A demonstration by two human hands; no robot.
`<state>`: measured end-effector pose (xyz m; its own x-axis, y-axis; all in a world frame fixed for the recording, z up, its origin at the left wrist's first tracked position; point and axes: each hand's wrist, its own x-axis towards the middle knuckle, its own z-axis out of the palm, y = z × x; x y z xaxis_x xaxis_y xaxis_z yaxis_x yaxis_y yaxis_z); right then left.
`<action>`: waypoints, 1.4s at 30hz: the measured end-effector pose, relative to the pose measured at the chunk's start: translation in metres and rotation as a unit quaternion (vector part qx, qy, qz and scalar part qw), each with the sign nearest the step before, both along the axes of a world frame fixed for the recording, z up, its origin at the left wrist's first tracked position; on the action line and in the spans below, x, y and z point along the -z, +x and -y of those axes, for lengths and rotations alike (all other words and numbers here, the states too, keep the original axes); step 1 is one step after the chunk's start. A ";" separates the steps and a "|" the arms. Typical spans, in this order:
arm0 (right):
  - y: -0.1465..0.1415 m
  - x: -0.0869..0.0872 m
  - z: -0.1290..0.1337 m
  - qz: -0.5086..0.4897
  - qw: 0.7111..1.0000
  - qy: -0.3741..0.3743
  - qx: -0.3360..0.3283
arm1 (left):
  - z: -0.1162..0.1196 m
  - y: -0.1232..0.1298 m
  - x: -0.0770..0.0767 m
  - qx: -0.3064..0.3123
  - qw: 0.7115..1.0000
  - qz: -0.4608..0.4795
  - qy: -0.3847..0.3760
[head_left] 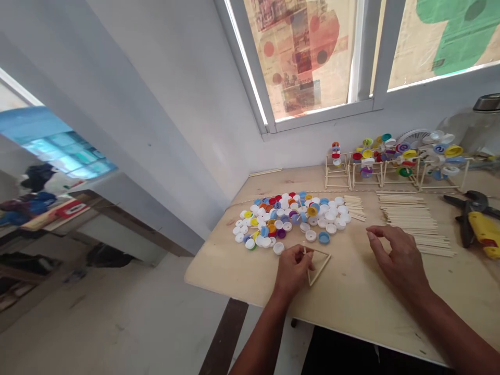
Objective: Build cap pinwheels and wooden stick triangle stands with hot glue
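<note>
At a pale plywood desk (351, 291) under a papered window, a person's left hand (292, 271) pinches one corner of a small triangle of thin wooden sticks (318, 265), its grip closed on the joint where two sticks meet. The triangle lies flat on the desk, extending right and slightly toward the person from that hand, its longest visible stick slanting from the far right corner back toward the near edge. The right hand (398, 258) rests palm-down and empty, fingers loosely spread, well to the right of the triangle and just short of a neat row of loose wooden sticks (414, 226), which run left to right. The left hand is plainly the nearer to the triangle. Just beyond it spreads a heap of coloured and white plastic bottle caps (292, 216). Finished stick-and-cap frames (390, 166) line the wall, and a yellow glue gun (484, 232) lies far right.
</note>
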<state>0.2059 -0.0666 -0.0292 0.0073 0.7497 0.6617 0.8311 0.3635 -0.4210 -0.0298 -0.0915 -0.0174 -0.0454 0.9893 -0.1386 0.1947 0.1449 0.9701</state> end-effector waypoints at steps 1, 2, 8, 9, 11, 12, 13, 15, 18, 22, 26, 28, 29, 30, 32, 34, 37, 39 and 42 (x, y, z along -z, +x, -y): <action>-0.001 0.000 0.000 -0.002 1.000 -0.004 0.001 | 0.005 -0.009 0.001 -0.012 1.000 0.009 -0.016; -0.002 0.001 0.001 -0.004 1.000 -0.005 0.001 | 0.009 -0.017 0.002 -0.020 0.999 0.015 -0.028; -0.002 0.003 0.001 -0.023 0.999 -0.023 0.012 | 0.020 -0.047 0.006 -0.090 0.992 0.049 -0.069; -0.001 0.004 0.001 -0.026 0.999 -0.030 0.017 | 0.021 -0.050 0.007 -0.096 0.991 0.049 -0.073; 0.000 0.004 0.001 -0.030 0.998 -0.040 0.025 | 0.024 -0.055 0.008 -0.106 0.991 0.037 -0.076; 0.001 0.005 0.001 -0.031 0.998 -0.042 0.027 | 0.025 -0.057 0.008 -0.110 0.991 0.025 -0.076; 0.001 0.005 0.001 -0.033 0.998 -0.043 0.029 | 0.027 -0.060 0.008 -0.114 0.991 0.010 -0.072; 0.001 0.006 0.000 -0.036 0.998 -0.044 0.029 | 0.028 -0.066 0.009 -0.130 0.990 -0.039 -0.047; 0.001 0.007 0.000 -0.039 0.998 -0.042 0.032 | 0.025 -0.075 0.008 -0.165 0.971 -0.169 0.023; 0.001 0.006 0.001 -0.042 0.997 -0.049 0.038 | 0.015 -0.080 0.004 -0.159 0.925 -0.340 0.054; 0.000 0.005 0.002 -0.047 0.997 -0.051 0.039 | 0.004 -0.077 0.001 -0.109 0.895 -0.430 0.042; -0.001 0.004 0.002 -0.049 0.997 -0.051 0.038 | -0.001 -0.074 0.001 -0.089 0.888 -0.449 0.037; -0.001 0.004 0.002 -0.049 0.997 -0.051 0.038 | -0.004 -0.073 0.002 -0.083 0.887 -0.453 0.037; -0.001 0.004 0.002 -0.050 0.997 -0.049 0.037 | -0.008 -0.073 0.002 -0.080 0.887 -0.453 0.038; -0.002 0.004 0.001 -0.049 0.997 -0.046 0.034 | -0.015 -0.072 0.003 -0.078 0.891 -0.445 0.045; -0.002 0.004 0.001 -0.049 0.997 -0.047 0.034 | -0.023 -0.071 0.003 -0.073 0.896 -0.434 0.053; -0.001 0.005 0.001 -0.050 0.997 -0.050 0.036 | -0.028 -0.073 0.003 -0.060 0.904 -0.418 0.068; 0.000 0.005 0.001 -0.048 0.997 -0.050 0.035 | -0.024 -0.077 0.003 -0.062 0.909 -0.404 0.083; 0.000 0.007 0.001 -0.048 0.997 -0.053 0.033 | -0.006 -0.088 0.004 -0.116 0.907 -0.387 0.120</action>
<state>0.2058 -0.0672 -0.0358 0.1175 0.8114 0.5726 0.8060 0.2590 -0.5323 -0.1174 -0.0854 -0.0215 -0.2487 0.9378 0.2424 0.8224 0.0722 0.5643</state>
